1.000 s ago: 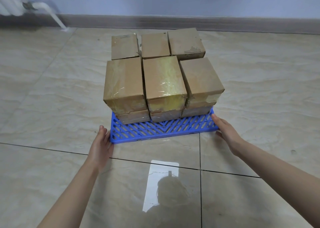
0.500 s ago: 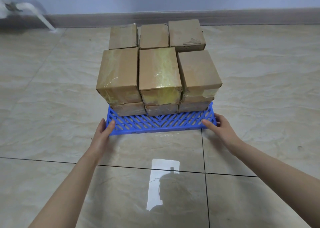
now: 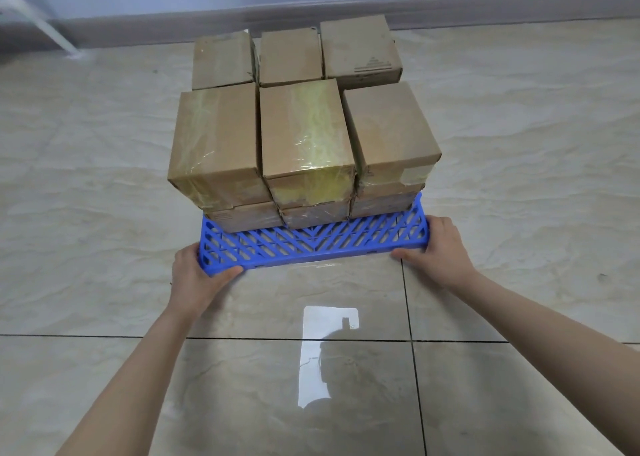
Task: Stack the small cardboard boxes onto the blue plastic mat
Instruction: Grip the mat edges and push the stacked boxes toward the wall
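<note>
A blue plastic mat (image 3: 313,242) with a lattice pattern lies on the tiled floor. Several small cardboard boxes (image 3: 304,133) are stacked on it in two layers, three across at the front and three behind. Only the mat's near strip shows; the boxes cover the rest. My left hand (image 3: 197,275) grips the mat's near left corner, thumb under the front edge. At the near right corner my right hand (image 3: 438,247) holds the mat, its fingers curled over the end and the thumb along the front edge.
Glossy beige floor tiles with dark grout lines surround the mat. A grey skirting board (image 3: 485,2) and pale wall run along the back. A white pipe (image 3: 38,22) comes down to the floor at the far left.
Both hands have closed in from beside the mat and taken hold of its two near corners. The camera has tilted and moved closer to the stack.
</note>
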